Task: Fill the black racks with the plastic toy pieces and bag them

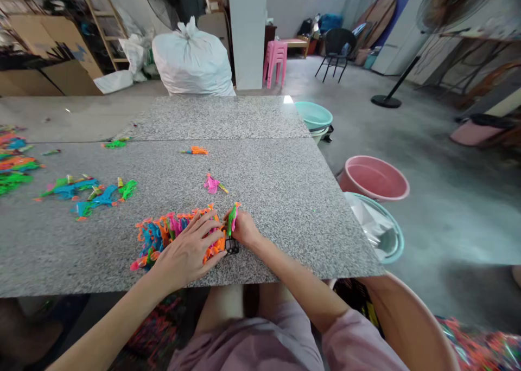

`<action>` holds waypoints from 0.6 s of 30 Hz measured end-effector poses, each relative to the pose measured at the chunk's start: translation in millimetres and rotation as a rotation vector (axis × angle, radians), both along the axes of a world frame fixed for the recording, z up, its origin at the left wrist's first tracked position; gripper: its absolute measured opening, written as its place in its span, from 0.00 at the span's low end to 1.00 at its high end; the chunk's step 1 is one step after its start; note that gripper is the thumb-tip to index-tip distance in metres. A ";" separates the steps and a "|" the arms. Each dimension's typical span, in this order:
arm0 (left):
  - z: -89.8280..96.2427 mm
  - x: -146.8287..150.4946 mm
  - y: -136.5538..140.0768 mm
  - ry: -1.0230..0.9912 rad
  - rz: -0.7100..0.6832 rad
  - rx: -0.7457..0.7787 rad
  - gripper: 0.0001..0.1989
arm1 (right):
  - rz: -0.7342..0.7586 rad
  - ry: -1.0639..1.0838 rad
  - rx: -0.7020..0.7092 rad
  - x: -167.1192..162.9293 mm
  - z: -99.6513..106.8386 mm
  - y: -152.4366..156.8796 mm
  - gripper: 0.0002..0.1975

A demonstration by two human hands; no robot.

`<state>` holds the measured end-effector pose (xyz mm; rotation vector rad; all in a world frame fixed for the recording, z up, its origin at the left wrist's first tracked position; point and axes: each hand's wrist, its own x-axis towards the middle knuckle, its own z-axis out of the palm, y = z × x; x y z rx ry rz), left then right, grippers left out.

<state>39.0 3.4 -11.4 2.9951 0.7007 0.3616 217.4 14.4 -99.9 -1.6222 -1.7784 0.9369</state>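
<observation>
A row of small orange, pink and blue plastic toys (160, 227) stands packed tightly near the table's front edge. Across its right part lies my left hand (191, 246), fingers stretched out and spread over the tops. At the row's right end a bit of black grid rack (232, 245) shows; the rest is hidden beneath the toys. My right hand (245, 229) is closed on a small green plastic toy (232, 220), held upright just above the rack. Something pink shows against the green toy. A loose pink toy (211, 184) and an orange one (198, 150) lie farther back.
Blue and green toys (103, 195) lie loose on the left of the speckled stone table (260, 165), with a bigger pile (14, 162) at the far left. Right of the table stand a pink basin (376, 177) and a teal-rimmed tub (396, 241). A white sack (193, 59) stands behind.
</observation>
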 end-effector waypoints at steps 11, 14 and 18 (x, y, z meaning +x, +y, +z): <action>1.8 0.6 -3.6 -0.034 -0.039 0.129 0.15 | 0.167 -0.385 0.047 -9.9 22.8 1.6 0.16; -0.4 0.2 -1.1 -0.033 -0.032 0.072 0.14 | 0.228 -0.323 0.054 -3.8 15.6 12.0 0.12; -2.2 -1.3 -0.7 -0.021 0.027 0.018 0.15 | 0.431 -0.254 0.062 12.8 15.5 54.1 0.15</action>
